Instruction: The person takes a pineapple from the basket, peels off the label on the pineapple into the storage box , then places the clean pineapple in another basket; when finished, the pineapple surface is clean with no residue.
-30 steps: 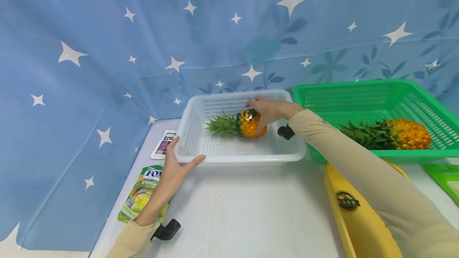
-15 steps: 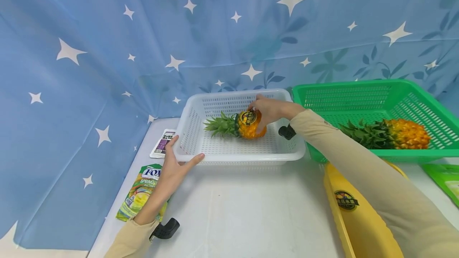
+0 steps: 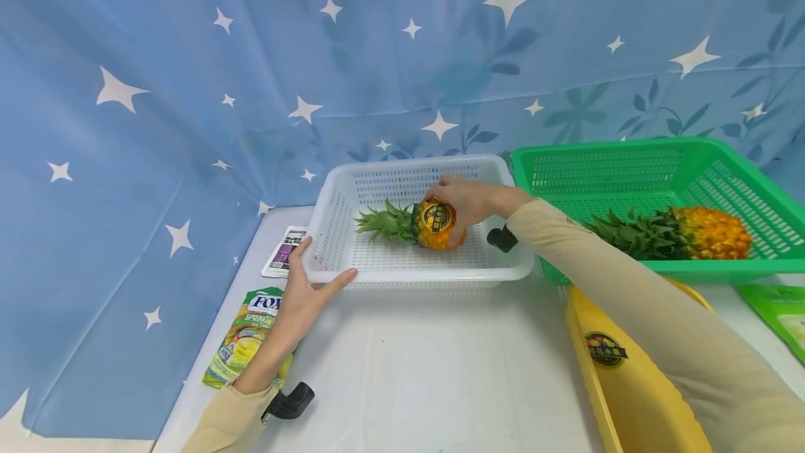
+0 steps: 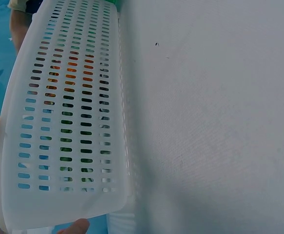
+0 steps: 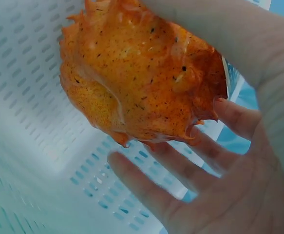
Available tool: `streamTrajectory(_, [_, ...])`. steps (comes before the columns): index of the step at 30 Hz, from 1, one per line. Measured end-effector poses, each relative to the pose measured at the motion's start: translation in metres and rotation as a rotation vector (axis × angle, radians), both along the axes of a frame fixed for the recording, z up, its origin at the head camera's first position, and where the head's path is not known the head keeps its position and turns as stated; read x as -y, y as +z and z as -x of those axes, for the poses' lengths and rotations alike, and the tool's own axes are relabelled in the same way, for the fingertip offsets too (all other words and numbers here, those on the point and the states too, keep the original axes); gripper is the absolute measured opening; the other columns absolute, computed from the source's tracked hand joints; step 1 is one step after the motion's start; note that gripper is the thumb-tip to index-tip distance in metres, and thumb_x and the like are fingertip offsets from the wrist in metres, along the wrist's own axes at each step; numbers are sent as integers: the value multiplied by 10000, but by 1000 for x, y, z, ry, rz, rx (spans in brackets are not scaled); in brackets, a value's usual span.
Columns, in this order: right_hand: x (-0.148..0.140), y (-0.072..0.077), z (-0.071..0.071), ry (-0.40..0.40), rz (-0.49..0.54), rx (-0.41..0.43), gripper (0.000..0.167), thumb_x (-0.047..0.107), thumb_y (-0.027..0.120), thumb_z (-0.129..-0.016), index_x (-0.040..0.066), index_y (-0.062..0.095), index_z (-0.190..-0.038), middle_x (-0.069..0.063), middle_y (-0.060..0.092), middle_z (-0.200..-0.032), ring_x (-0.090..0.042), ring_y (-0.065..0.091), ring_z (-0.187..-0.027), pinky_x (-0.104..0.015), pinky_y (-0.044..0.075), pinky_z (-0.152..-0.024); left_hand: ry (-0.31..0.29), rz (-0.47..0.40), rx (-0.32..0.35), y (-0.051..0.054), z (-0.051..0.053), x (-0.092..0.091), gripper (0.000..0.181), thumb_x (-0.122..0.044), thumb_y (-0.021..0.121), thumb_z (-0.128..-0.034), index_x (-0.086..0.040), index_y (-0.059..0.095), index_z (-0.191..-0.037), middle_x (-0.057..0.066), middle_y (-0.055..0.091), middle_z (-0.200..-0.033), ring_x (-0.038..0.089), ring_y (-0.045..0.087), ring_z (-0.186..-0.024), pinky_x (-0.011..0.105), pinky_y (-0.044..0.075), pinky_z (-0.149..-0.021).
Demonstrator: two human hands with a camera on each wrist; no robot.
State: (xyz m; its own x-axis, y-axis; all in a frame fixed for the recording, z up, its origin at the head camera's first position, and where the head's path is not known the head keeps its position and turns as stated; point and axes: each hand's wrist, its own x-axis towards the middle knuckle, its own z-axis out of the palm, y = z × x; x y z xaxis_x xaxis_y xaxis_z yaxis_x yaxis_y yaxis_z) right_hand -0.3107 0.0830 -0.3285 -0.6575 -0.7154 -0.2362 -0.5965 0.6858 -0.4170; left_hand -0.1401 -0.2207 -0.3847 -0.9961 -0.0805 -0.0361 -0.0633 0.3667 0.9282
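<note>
Inside the white basket (image 3: 428,276) (image 4: 64,204) lies a small pineapple (image 3: 448,235) (image 5: 137,73), its leaves to the left and a round black label facing up. My right hand (image 3: 472,201) (image 5: 229,190) holds its rounded end from the right; in the right wrist view the fingers are spread under and beside the fruit, some tips against it. At the basket's front-left corner, my left hand (image 3: 305,299) grips the rim between thumb and fingers. Only parts of that hand show in the left wrist view.
A green basket (image 3: 723,266) with another pineapple (image 3: 711,233) adjoins on the right. Below it stands a yellow container (image 3: 629,383), partly under my right sleeve. At left lie a Fox's bag (image 3: 248,334) and a purple-and-white packet (image 3: 286,254); a green packet (image 3: 776,313) lies far right.
The pineapple has rolled slightly toward the front, bringing its label more fully into view. My right fingers have shifted over it. My left hand has stayed at the basket corner.
</note>
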Motion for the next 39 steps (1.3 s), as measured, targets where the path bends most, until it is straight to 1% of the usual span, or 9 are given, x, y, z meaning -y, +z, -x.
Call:
streamTrajectory(3, [0, -3, -1, 23, 8, 34, 964, 138, 957, -747, 7, 412, -1532, -230, 445, -1395, -405, 484, -1316, -537, 466, -1105, 1, -3, -3, -1, 0, 0, 1082, -308, 802, -946, -158, 13, -1670, 217, 350, -1608, 406, 430, -1435, 596, 390, -1142])
streamTrajectory(9, [-1, -5, -2, 38, -14, 11, 1006, 126, 947, -738, 4, 371, -1554, -232, 447, -1412, -403, 489, -1316, -537, 486, -1082, 2, -3, -6, -2, 1, -1, 1074, -301, 795, -951, -157, 10, -1669, 226, 347, -1604, 416, 418, -1438, 614, 374, -1147])
streamTrajectory(16, [-1, -2, -6, 52, -15, -34, 950, 124, 922, -731, -5, 418, -1526, -201, 482, -1359, -369, 520, -1266, -509, 518, -1045, -4, -8, -5, 0, 3, -2, 1072, -290, 796, -947, -160, 14, -1668, 233, 365, -1578, 417, 446, -1403, 602, 405, -1120])
streamTrajectory(20, [1, -2, -5, 41, 18, -31, 861, 126, 898, -753, 2, 466, -1487, -177, 539, -1339, -350, 549, -1225, -490, 532, -1011, 0, -6, -6, -1, 3, -1, 1067, -280, 795, -948, -153, 17, -1667, 235, 369, -1571, 413, 455, -1394, 590, 413, -1114])
streamTrajectory(25, [0, 0, -5, 32, 76, -43, 798, 152, 922, -748, 12, 520, -1423, -151, 622, -1298, -320, 597, -1177, -452, 550, -987, 8, 3, 4, -2, 2, 0, 1076, -298, 799, -945, -158, 16, -1669, 240, 375, -1571, 412, 480, -1371, 583, 427, -1094])
streamTrajectory(29, [-4, 7, -8, 47, 120, -77, 806, 164, 944, -734, -2, 545, -1415, -162, 633, -1288, -335, 593, -1190, -450, 564, -974, 12, 11, 5, -2, 2, -2, 1078, -305, 800, -943, -155, 19, -1669, 244, 376, -1574, 414, 482, -1371, 586, 421, -1101])
streamTrajectory(32, [-7, 16, -12, 56, 142, -107, 809, 188, 950, -737, -6, 556, -1416, -167, 625, -1290, -346, 579, -1197, -458, 569, -964, 12, 20, 6, -3, 2, -3, 1070, -301, 795, -947, -144, 20, -1668, 243, 378, -1572, 417, 490, -1364, 591, 417, -1101])
streamTrajectory(35, [-11, 27, -18, 59, 165, -153, 811, 214, 952, -745, -7, 557, -1417, -172, 617, -1288, -354, 569, -1199, -460, 581, -943, 8, 25, 5, -2, 2, -2, 1065, -297, 790, -954, -137, 17, -1668, 242, 387, -1566, 422, 502, -1356, 596, 422, -1095])
streamTrajectory(39, [-17, 48, -29, 58, 212, -222, 820, 220, 963, -737, 3, 558, -1417, -171, 611, -1291, -362, 573, -1196, -474, 591, -927, 11, 37, 2, -1, 1, -1, 1067, -313, 791, -954, -142, 18, -1669, 243, 403, -1556, 422, 499, -1363, 603, 410, -1111])
